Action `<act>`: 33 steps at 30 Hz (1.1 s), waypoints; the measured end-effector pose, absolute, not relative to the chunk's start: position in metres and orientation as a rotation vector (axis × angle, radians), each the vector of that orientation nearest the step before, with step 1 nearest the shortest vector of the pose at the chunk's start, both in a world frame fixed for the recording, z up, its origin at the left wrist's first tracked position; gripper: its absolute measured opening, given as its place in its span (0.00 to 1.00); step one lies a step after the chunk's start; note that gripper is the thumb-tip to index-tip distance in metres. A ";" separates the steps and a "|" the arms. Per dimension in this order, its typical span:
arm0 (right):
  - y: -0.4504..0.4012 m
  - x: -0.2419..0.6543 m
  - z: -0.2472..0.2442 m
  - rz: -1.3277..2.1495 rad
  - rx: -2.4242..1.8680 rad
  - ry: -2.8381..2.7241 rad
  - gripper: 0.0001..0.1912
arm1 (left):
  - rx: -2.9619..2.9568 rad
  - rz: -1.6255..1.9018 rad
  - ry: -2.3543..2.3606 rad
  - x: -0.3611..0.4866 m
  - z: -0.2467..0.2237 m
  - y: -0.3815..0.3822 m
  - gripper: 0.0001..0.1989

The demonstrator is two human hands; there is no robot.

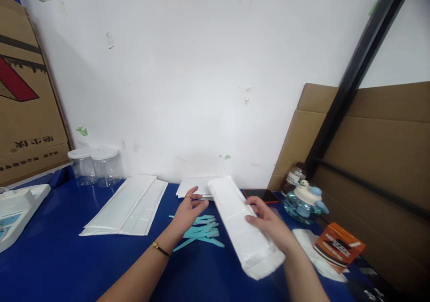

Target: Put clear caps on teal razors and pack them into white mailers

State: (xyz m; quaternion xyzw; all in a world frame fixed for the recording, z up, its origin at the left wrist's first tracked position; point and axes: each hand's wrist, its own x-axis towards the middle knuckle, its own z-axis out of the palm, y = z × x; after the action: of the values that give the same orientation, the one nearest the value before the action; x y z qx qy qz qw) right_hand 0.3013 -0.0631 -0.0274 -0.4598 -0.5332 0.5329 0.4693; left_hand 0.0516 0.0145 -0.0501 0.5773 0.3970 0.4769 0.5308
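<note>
My right hand [268, 221] grips a long white plastic-looking packet [237, 221] by its right edge, thumb on top. The packet is tilted above the table, its lower end blurred and crumpled. My left hand [191, 210], with a ring and a wristband, is empty, its thumb and fingers apart. It hovers above several teal flat plastic sticks [203, 232] that lie crossed in a loose heap. Just beyond it, a small stack of white packets [193, 185] rests against the wall, partly hidden by the hand and the held packet.
Wide white packets [124, 206] lie on the blue table [110, 266] at left, before two clear jars [105, 168]. A white device [23, 210] sits far left. At right are a phone [261, 196], brown bottle [294, 176], teal bottle [304, 206] and orange box [339, 248].
</note>
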 end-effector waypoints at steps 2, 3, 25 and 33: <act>-0.077 0.324 -0.033 1.150 -1.301 -1.255 0.16 | 1.782 0.986 1.094 0.034 -0.053 0.019 0.25; -0.082 0.334 -0.038 1.113 -1.393 -1.260 0.15 | 1.954 0.872 1.121 0.026 -0.053 0.020 0.21; -0.029 0.264 -0.028 0.357 -1.808 -2.143 0.22 | 2.517 0.299 1.171 0.011 -0.062 0.004 0.07; -0.028 0.226 -0.050 0.898 -1.461 -1.945 0.14 | 2.294 0.402 1.091 0.006 -0.050 0.000 0.09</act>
State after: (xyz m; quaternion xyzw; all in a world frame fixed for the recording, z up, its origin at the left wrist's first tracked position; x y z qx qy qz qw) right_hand 0.2261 -0.0283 -0.0496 -0.5424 -0.7220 0.3334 0.2709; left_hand 0.0062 0.0002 -0.0502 0.8560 0.4070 0.1501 0.2813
